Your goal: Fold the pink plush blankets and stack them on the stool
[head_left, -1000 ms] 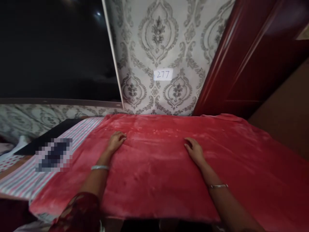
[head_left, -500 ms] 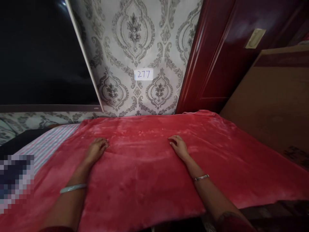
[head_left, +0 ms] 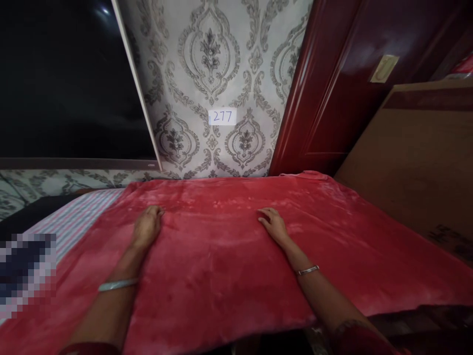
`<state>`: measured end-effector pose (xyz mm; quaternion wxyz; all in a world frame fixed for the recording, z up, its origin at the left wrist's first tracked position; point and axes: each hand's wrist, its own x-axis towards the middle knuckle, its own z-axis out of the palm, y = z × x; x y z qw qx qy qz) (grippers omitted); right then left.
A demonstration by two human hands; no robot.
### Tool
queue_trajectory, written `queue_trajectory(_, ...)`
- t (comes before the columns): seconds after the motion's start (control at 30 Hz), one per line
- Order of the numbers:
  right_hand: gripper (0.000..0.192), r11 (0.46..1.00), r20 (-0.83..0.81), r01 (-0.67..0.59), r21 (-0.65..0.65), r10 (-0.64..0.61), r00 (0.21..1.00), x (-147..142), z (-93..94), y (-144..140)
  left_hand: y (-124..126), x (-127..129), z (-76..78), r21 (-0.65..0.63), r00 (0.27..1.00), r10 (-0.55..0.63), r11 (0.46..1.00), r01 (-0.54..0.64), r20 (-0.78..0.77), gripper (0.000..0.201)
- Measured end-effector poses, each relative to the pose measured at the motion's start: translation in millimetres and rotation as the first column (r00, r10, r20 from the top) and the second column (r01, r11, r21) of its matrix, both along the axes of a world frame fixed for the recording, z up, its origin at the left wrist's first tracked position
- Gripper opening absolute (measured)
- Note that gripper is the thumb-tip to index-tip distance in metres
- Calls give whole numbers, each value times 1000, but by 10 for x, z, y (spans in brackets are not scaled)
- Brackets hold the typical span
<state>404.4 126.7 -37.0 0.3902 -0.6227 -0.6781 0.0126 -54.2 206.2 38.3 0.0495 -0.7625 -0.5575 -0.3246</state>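
Head cam looks down on a red blanket (head_left: 229, 266) spread out flat, and both hands are resting palm-down on top of it. Left hand (head_left: 147, 227) lies flat, fingers loosely together, gripping nothing. Right hand (head_left: 274, 226) is the same, well apart from the left, with blanket between them and all around. Striped sheet (head_left: 74, 219) peeks out past the left hand. Paper label (head_left: 222, 117) reading 277 sits on the wall beyond both.
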Motion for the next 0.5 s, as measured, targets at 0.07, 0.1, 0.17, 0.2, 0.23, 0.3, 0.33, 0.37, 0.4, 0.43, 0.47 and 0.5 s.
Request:
queue_trajectory(0.07, 37, 1000, 26, -19, -5, 19, 999, -16, 28, 3, -37, 27, 28, 25, 999, 32, 999, -32, 15, 19)
queue_trajectory(0.1, 39, 999, 41, -32, -9, 32, 999, -30, 49, 12, -48, 39, 36, 36, 999, 43, 998, -43, 22, 19)
queue_trajectory(0.17, 43, 998, 68, -64, -23, 65, 996, -68, 106, 44, -55, 57, 43, 54, 998, 54, 997, -56, 34, 20)
queue_trajectory(0.2, 45, 996, 85, -87, -38, 90, 992, -93, 140, 67, -54, 63, 44, 60, 998, 58, 996, -60, 37, 19)
queue_trajectory(0.23, 48, 992, 103, -112, -59, 118, 988, -121, 175, 93, -51, 66, 44, 67, 997, 61, 996, -64, 40, 18)
queue_trajectory(0.3, 53, 981, 135, -162, -110, 176, 975, -183, 237, 144, -49, 67, 49, 80, 997, 68, 994, -72, 42, 17)
queue_trajectory(0.33, 54, 974, 146, -183, -130, 201, 969, -214, 258, 164, -50, 64, 54, 88, 996, 72, 993, -75, 44, 16)
queue_trajectory(0.37, 54, 969, 151, -200, -142, 221, 964, -243, 269, 179, -54, 60, 62, 100, 996, 75, 992, -79, 45, 16)
queue_trajectory(0.4, 52, 967, 149, -212, -143, 233, 961, -269, 269, 186, -59, 54, 71, 115, 996, 77, 990, -82, 45, 16)
queue_trajectory(0.43, 50, 965, 144, -221, -138, 241, 960, -292, 260, 185, -66, 46, 82, 132, 996, 78, 988, -83, 41, 17)
queue_trajectory(0.47, 47, 966, 137, -227, -127, 244, 960, -311, 243, 176, -73, 39, 93, 149, 996, 78, 986, -82, 33, 18)
queue_trajectory(0.5, 46, 967, 131, -228, -113, 242, 962, -325, 222, 162, -80, 31, 103, 164, 997, 78, 983, -80, 20, 19)
